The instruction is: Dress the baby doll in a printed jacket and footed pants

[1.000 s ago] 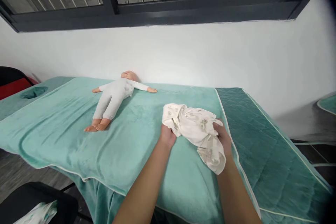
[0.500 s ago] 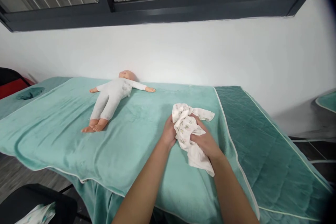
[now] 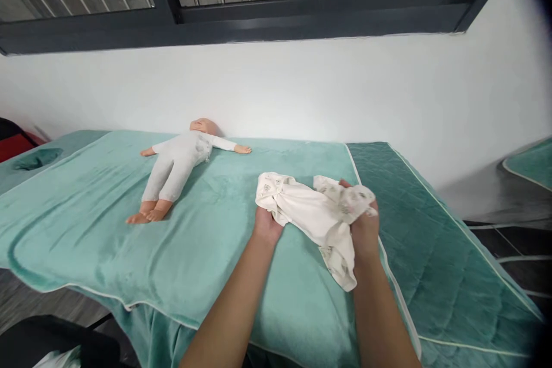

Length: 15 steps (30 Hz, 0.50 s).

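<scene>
A white baby garment (image 3: 308, 210) with a small print stretches between my two hands, above the green blanket. My left hand (image 3: 268, 224) grips its left end, the fingers partly covered by the cloth. At the other end my right hand (image 3: 365, 230) holds a bunched part, with most of the fingers behind the fabric. One piece of the garment hangs down beside my right wrist. A baby doll (image 3: 179, 161) in a white long-sleeved suit lies on its back to the left, apart from my hands, arms spread and feet bare.
A light green blanket (image 3: 207, 253) covers the bed, over a darker quilted cover (image 3: 426, 241) at the right. Behind stands a white wall (image 3: 280, 92) below a dark window frame (image 3: 302, 17). A black chair (image 3: 64, 339) with a patterned cloth is at the lower left.
My hands have moved apart, my right hand going right, and the bunched garment is now spread out between them. The view has shifted slightly; the doll lies as before.
</scene>
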{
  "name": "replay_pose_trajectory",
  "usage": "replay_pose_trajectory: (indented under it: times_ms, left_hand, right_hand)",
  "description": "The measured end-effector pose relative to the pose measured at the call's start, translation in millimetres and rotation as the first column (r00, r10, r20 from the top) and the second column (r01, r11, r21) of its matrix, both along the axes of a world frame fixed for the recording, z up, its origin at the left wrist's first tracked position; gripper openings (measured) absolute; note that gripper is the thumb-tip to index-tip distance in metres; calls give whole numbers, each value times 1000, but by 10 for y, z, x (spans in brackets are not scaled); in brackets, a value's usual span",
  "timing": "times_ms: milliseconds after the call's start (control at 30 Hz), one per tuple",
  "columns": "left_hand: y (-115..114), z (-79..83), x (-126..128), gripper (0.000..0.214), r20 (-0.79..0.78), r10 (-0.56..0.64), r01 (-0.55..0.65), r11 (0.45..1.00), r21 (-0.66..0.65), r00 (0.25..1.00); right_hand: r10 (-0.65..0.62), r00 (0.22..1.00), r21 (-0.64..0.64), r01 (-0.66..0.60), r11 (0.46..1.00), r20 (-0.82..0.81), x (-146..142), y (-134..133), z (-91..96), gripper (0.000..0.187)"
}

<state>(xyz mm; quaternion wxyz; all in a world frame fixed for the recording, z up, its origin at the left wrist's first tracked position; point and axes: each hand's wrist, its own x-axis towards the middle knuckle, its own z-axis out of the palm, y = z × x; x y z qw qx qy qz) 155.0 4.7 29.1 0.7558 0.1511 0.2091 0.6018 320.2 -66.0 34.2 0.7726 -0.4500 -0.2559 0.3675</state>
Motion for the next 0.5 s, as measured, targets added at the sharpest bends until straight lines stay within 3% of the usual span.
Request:
replay_pose_trajectory:
  times_ms: [133, 267, 400, 500]
  left_hand:
    - [-21, 20, -20, 32, 16, -38, 38, 999, -4, 999]
    - [-33, 34, 10, 33, -6, -47, 47, 999, 12, 999]
    - [-103, 0, 75, 36, -165, -110, 121, 991, 58, 980]
    - [-170, -12, 91, 48, -318, -210, 253, 962, 100, 924]
  right_hand:
    - [-31, 955, 158, 81, 984, -297, 336, -14, -65, 32]
    - [-43, 908, 278, 173, 945, -417, 493, -75, -99, 26]
    - [144, 902, 278, -28, 960, -406, 376, -107, -75, 34]
    - [182, 959, 146, -152, 978, -216, 208, -74, -37, 43]
